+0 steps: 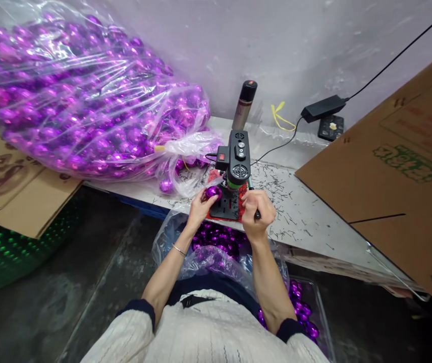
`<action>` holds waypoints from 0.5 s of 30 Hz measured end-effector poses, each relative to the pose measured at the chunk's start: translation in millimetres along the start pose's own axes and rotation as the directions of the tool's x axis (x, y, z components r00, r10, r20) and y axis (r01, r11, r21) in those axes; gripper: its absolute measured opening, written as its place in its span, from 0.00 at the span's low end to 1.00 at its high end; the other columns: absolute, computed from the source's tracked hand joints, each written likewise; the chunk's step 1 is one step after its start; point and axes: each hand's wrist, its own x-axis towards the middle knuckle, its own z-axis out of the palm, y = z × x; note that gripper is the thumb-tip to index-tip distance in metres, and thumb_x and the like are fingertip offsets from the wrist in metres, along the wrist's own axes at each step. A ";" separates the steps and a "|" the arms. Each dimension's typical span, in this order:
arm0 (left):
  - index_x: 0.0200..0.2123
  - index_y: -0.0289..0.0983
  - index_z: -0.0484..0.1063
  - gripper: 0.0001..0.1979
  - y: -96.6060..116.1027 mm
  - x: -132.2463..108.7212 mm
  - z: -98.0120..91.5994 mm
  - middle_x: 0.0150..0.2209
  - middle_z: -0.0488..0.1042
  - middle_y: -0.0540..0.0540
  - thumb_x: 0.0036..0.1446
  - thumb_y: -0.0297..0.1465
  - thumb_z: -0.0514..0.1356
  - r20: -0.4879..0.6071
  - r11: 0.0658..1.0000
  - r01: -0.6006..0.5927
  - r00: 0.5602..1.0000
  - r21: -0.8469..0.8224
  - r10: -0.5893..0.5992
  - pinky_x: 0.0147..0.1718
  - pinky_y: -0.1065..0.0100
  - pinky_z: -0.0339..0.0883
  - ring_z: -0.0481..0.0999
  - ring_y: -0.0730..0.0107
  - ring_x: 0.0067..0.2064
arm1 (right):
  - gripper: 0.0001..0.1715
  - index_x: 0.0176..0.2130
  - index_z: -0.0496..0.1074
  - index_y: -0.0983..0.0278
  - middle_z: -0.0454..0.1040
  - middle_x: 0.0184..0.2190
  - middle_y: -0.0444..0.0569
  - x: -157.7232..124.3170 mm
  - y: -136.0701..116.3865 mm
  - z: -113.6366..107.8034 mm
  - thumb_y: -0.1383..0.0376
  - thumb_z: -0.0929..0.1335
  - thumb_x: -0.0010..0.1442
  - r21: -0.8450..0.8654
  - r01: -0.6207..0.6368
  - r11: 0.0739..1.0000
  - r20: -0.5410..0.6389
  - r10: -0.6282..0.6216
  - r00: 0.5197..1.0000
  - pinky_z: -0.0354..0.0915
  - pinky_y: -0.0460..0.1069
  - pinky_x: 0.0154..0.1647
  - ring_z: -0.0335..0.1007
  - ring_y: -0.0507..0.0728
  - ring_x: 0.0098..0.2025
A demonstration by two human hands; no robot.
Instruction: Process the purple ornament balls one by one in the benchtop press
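Observation:
A shiny purple ball ornament [213, 192] is pinched in the fingers of my left hand [200, 205], close to the left side of a small black bench press [239, 160]. My right hand [258, 210] is wrapped round the press's black-ended lever handle [257, 215], on the right of the machine. The press's base [223, 207] rests on red material [243, 194] at the table's front edge. Below my hands, an open clear plastic bag [216, 258] holds many purple balls.
A big clear bag of purple balls [98, 101] fills the back left. Behind the press stands a spray can [245, 103]. A power adapter [324, 108] and cardboard box [397, 171] are on the right. Small dark scraps [287, 201] litter the table. A clear bin [320, 302] sits below right.

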 end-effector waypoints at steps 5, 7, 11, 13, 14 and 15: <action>0.55 0.38 0.75 0.29 -10.1 2.4 7.7 0.50 0.81 0.40 0.51 0.39 0.74 0.095 0.949 -0.133 0.989 0.285 0.110 0.60 0.48 0.69 0.80 0.51 0.53 | 0.17 0.28 0.64 0.59 0.70 0.23 0.43 8.2 0.6 -1.0 0.67 0.61 0.70 -0.032 -0.029 0.999 0.010 0.029 1.000 0.64 0.49 0.30 0.70 0.52 0.27; 0.55 0.39 0.75 0.29 -10.4 2.5 8.1 0.53 0.79 0.38 0.51 0.39 0.74 0.135 0.898 -0.234 0.971 0.372 0.198 0.62 0.46 0.66 0.77 0.47 0.58 | 0.16 0.29 0.65 0.59 0.71 0.23 0.44 7.8 0.2 -1.4 0.68 0.61 0.70 -0.019 -0.016 1.000 0.012 0.017 1.000 0.64 0.49 0.30 0.70 0.52 0.28; 0.56 0.40 0.74 0.29 -6.6 2.1 6.5 0.58 0.75 0.36 0.53 0.41 0.73 0.284 0.798 -0.400 0.912 0.452 0.296 0.65 0.45 0.62 0.72 0.46 0.62 | 0.15 0.29 0.65 0.60 0.71 0.24 0.43 4.8 -0.6 -2.2 0.71 0.62 0.68 0.016 0.006 1.000 0.010 -0.006 1.000 0.63 0.49 0.30 0.70 0.52 0.28; 0.57 0.39 0.73 0.29 -5.8 2.0 5.9 0.58 0.74 0.35 0.54 0.42 0.72 0.333 0.763 -0.438 0.892 0.475 0.305 0.65 0.44 0.61 0.71 0.45 0.62 | 0.15 0.30 0.65 0.60 0.71 0.24 0.43 3.8 -0.6 -2.6 0.71 0.62 0.68 0.019 0.013 1.000 0.015 -0.014 1.000 0.63 0.48 0.30 0.70 0.51 0.28; 0.57 0.39 0.73 0.29 -6.2 2.1 6.1 0.58 0.74 0.35 0.54 0.42 0.71 0.346 0.752 -0.450 0.886 0.482 0.308 0.65 0.44 0.61 0.71 0.45 0.62 | 0.15 0.30 0.65 0.60 0.71 0.25 0.43 3.4 -0.5 -2.8 0.72 0.62 0.68 0.017 0.018 1.000 0.018 -0.019 1.000 0.63 0.48 0.30 0.70 0.51 0.28; 0.57 0.39 0.73 0.30 -7.3 2.4 6.5 0.58 0.74 0.35 0.54 0.43 0.71 0.352 0.745 -0.456 0.883 0.486 0.311 0.65 0.44 0.61 0.71 0.45 0.62 | 0.14 0.30 0.65 0.60 0.71 0.25 0.43 3.1 -0.4 -2.9 0.72 0.62 0.68 0.013 0.023 1.000 0.021 -0.023 1.000 0.64 0.48 0.30 0.70 0.51 0.28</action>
